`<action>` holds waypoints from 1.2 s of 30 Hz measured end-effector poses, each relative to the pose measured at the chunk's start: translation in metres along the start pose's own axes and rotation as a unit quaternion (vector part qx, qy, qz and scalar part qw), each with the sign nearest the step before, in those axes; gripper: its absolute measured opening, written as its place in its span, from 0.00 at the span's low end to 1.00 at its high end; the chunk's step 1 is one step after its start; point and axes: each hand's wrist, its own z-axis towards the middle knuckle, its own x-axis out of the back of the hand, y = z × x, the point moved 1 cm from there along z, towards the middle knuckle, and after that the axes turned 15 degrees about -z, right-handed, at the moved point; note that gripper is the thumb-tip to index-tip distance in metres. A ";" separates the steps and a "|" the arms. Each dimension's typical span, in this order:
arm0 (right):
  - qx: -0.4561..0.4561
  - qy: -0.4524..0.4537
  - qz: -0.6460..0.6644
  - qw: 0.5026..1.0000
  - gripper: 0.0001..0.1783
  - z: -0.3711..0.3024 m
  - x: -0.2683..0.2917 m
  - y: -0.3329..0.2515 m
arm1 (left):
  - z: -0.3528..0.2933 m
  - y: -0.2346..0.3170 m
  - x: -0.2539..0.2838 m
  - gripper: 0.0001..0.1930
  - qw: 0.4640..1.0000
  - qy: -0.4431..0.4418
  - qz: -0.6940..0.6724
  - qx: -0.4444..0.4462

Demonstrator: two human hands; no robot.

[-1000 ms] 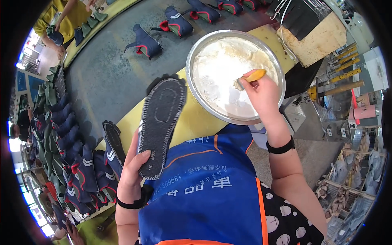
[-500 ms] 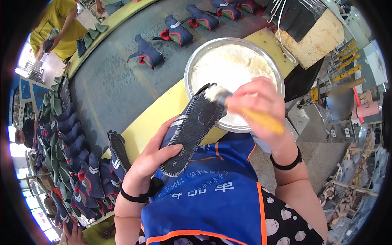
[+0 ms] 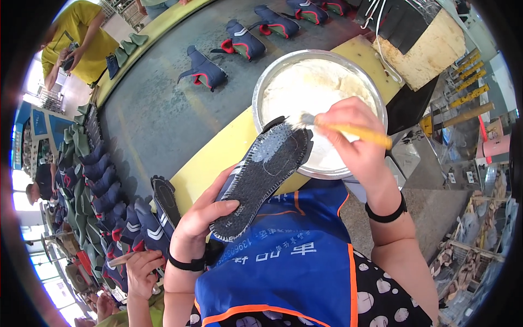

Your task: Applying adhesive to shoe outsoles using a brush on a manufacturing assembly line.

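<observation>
My left hand [image 3: 204, 218] is closed around a navy shoe upper [image 3: 261, 174], its dark stitched sole side turned up and its toe end pointing away to the right. In my right hand [image 3: 357, 133] is a brush [image 3: 348, 127] with a yellow handle. Its whitish bristles touch the far end of the sole. A wet, pale smear of white paste covers part of that end. Just beyond, a round metal bowl [image 3: 260, 82] holds creamy white paste [image 3: 305, 87]; the shoe's far end overlaps its near rim.
Several navy shoe uppers with red trim [image 3: 242, 41] stand along the grey conveyor belt [image 3: 147, 103]. Many more uppers [image 3: 103, 185] and green shoe lasts [image 3: 76, 141] crowd the left. Another person's hand [image 3: 143, 270] is at lower left; a person in yellow [image 3: 87, 32] stands at far left.
The brush has moved along the sole's far end toward its tip, leaving a wet whitish smear. Another person's hand has come in at lower left, holding a stick-like tool.
</observation>
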 end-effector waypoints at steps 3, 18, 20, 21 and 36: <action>0.112 -0.043 -0.011 0.993 0.15 0.000 -0.008 -0.007 | 0.000 0.000 0.002 0.45 1.000 -0.009 -0.009 0.020; -0.037 0.021 0.043 0.998 0.07 -0.004 -0.031 -0.012 | -0.001 -0.010 0.010 0.46 0.997 -0.034 0.050 -0.055; -0.141 0.004 -0.089 0.986 0.08 -0.005 -0.030 -0.008 | -0.003 -0.012 0.011 0.47 0.995 -0.012 0.051 -0.082; -0.165 0.024 -0.034 0.985 0.08 -0.005 -0.032 -0.007 | -0.003 -0.012 0.012 0.47 0.996 -0.006 0.048 -0.081; -0.143 0.070 0.065 0.985 0.09 -0.032 -0.060 -0.053 | 0.015 -0.035 0.014 0.46 0.953 0.029 0.192 -0.233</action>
